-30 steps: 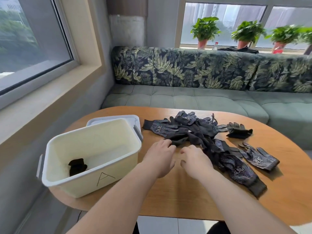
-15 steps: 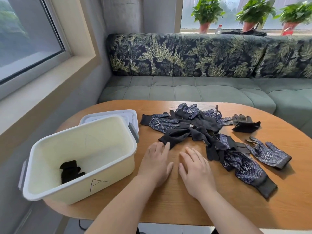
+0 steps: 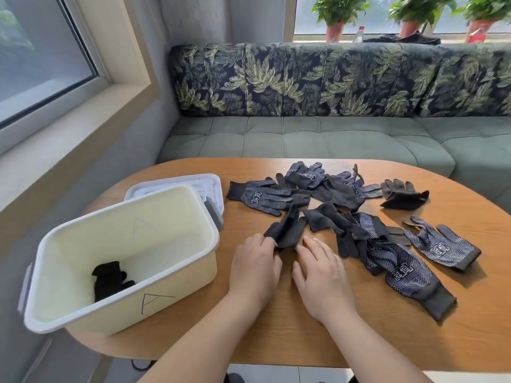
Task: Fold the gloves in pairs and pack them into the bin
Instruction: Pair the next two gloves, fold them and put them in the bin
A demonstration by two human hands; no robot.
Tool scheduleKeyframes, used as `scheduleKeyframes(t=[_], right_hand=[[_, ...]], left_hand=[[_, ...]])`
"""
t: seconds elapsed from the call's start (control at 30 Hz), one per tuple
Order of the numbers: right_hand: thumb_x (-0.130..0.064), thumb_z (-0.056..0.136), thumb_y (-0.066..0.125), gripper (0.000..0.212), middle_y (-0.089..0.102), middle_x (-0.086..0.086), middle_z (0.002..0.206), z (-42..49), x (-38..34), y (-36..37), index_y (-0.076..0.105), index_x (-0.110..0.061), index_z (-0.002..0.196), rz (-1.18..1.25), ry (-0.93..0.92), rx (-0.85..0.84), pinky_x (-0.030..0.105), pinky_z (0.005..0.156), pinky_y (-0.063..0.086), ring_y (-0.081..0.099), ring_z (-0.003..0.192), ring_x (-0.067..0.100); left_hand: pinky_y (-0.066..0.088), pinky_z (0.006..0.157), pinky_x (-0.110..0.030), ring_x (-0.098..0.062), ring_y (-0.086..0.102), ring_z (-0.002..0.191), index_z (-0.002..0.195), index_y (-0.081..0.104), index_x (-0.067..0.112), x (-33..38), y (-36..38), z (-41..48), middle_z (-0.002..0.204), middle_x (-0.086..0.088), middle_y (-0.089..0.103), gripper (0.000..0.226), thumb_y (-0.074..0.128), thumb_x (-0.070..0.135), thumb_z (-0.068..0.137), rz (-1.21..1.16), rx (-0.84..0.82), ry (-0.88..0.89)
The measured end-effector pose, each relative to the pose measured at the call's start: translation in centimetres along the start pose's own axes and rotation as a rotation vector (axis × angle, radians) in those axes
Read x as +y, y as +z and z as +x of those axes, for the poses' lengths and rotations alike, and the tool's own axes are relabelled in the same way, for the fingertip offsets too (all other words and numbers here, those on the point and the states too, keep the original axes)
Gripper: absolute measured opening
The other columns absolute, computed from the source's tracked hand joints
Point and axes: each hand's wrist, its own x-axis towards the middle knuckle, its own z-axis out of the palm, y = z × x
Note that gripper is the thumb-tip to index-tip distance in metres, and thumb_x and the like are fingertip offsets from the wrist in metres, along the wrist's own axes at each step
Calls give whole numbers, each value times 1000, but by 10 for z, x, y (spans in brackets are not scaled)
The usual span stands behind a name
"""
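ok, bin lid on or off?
Off. The bin stands open-topped; its lid lies flat on the table behind it.

Two bare forearms reach in from the lower edge, side by side, palms turned down. The left hand (image 3: pixel 255 268) curls its fingertips onto the near edge of a black glove (image 3: pixel 287 229), gripping it. The right hand (image 3: pixel 322 275) lies flat just beside the left, fingers straight and slightly spread, their tips close to the same glove, holding nothing.
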Motion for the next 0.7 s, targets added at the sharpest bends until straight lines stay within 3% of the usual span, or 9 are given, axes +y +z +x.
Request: scheduleKeyframes(t=[0.17, 0.27, 0.37, 0.5, 0.6, 0.7], right_hand=[[-43, 104, 50, 44, 48, -6, 161, 0, -3, -3, 60, -28, 145, 3, 8, -9, 42, 126, 31, 32, 155, 17], [-44, 107, 43, 45, 47, -10, 159, -1, -4, -7, 55, -32, 148, -6, 20, -35, 42, 127, 28, 28, 156, 16], [-47, 107, 36, 47, 39, -12, 166, 0, -5, -9, 51, -36, 151, 15, 33, -65, 41, 129, 25, 23, 158, 13], [-48, 108, 36, 49, 32, -12, 171, -1, -6, -9, 49, -38, 154, 42, 49, -81, 39, 132, 20, 19, 160, 11], [-48, 108, 37, 48, 33, -12, 170, -1, -6, -9, 49, -38, 154, 36, 47, -76, 39, 131, 20, 20, 160, 11], [-48, 107, 37, 49, 37, -11, 168, 0, -3, -5, 53, -36, 151, 31, 40, -63, 40, 130, 24, 25, 159, 13]], left_hand=[[41, 70, -40, -23, 57, 75, 81, 52, 19, 32, -63, 40, 78, 1, 65, 16, 54, 25, 96, -573, 3, -415], [56, 69, -39, -29, 75, 69, 91, 61, 12, 46, -94, 76, 89, -11, 76, 18, 50, 25, 96, -963, -48, -610], [61, 63, -34, -28, 75, 62, 101, 62, 9, 59, -118, 98, 94, -15, 74, 13, 49, 12, 101, -1300, -96, -774], [62, 91, -51, -29, 71, 83, 91, 68, 19, 62, -120, 103, 91, -10, 72, 12, 57, 17, 95, -1434, 80, -729], [57, 88, -45, -21, 62, 84, 83, 70, 26, 58, -104, 76, 86, -2, 71, 10, 61, 27, 86, -1388, 214, -726], [55, 84, -45, -22, 60, 82, 92, 70, 20, 54, -65, 22, 91, -4, 73, 12, 60, 28, 91, -1220, 245, -926]])
